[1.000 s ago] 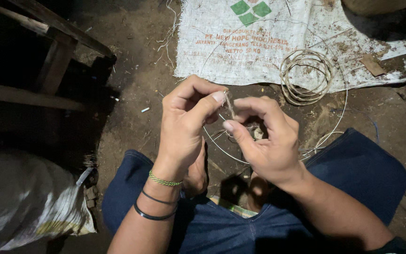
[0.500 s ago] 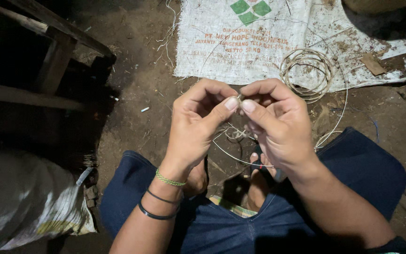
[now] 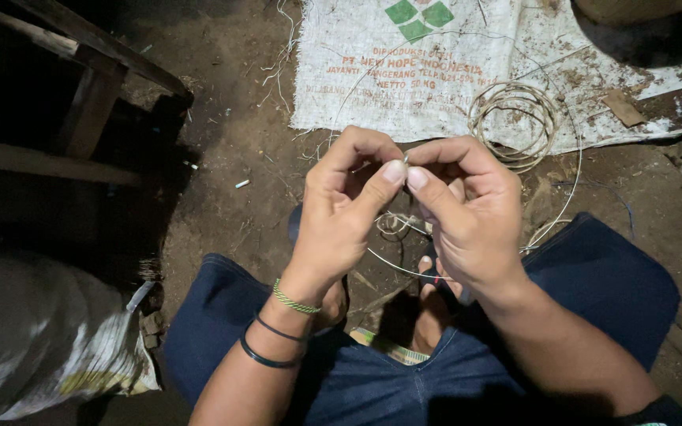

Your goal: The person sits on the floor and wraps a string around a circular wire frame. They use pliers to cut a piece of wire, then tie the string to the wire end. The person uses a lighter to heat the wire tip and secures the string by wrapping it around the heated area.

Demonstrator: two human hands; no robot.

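Observation:
My left hand (image 3: pixel 346 207) and my right hand (image 3: pixel 464 211) meet thumb to thumb over my lap, both pinching the same thin metal wire (image 3: pixel 392 266) at a small point between the fingertips. The wire curves down below my hands in a loose loop and runs out to the right in a wide arc. A small twisted bit of wire shows just under my thumbs. Bracelets sit on my left wrist.
A coil of wire (image 3: pixel 512 124) lies on a white woven sack (image 3: pixel 436 71) spread on the dirt floor ahead. Wooden beams (image 3: pixel 80 87) stand at the left, and a crumpled sack (image 3: pixel 37 347) lies at lower left. My knees in dark blue trousers (image 3: pixel 601 276) frame the hands.
My hands have risen a little and closed together, thumbs now touching over the wire. The wire loop below them has shifted with the motion.

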